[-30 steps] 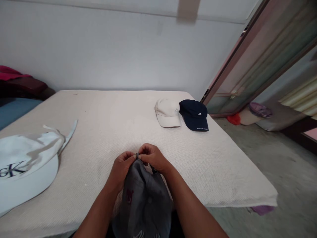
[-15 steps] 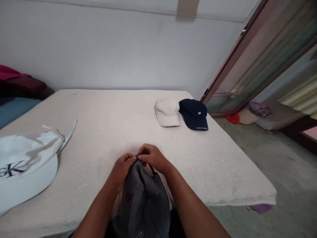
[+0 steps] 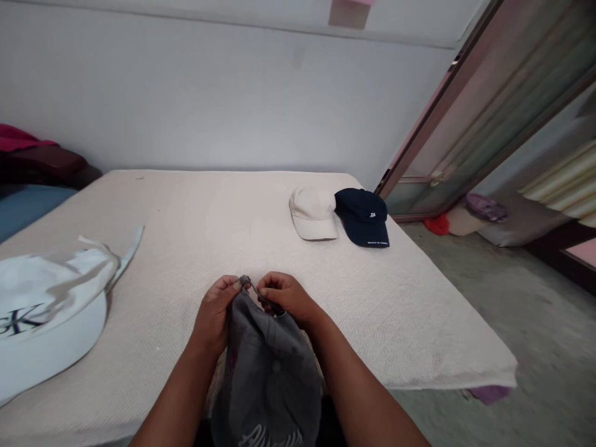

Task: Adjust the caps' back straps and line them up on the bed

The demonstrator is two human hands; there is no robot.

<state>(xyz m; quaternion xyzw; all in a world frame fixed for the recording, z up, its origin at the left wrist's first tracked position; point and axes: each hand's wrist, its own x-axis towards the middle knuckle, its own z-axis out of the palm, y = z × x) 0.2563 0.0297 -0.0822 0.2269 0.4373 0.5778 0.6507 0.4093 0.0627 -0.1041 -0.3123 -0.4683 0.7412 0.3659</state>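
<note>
A dark grey baseball cap [image 3: 274, 372] hangs between my hands at the bottom middle, its pale lettering toward me and its back strap away from me. My left hand [image 3: 216, 310] pinches the cap's rear edge near the strap's buckle [image 3: 244, 282]. The fingers of my right hand [image 3: 286, 297] are closed on the strap [image 3: 259, 293], just right of the buckle. What lies under the right fingertips is partly hidden. To the left lies a large white cap [image 3: 51, 304] with dark letters. Farther back, a cream cap [image 3: 311, 213] and a navy cap [image 3: 363, 217] sit side by side, touching.
A cream textured cover [image 3: 195, 230] spreads over the bed-like surface. Behind it stands a pale wall [image 3: 209, 99]. A sliding door frame [image 3: 433, 93] rises at the right, with several items on the floor beyond. Dark red and blue items [image 3: 41, 161] are at the far left.
My left hand has moved slightly left and up with the buckle end, away from my right hand. More strap shows between them, and the cap's front lettering has come into view.
</note>
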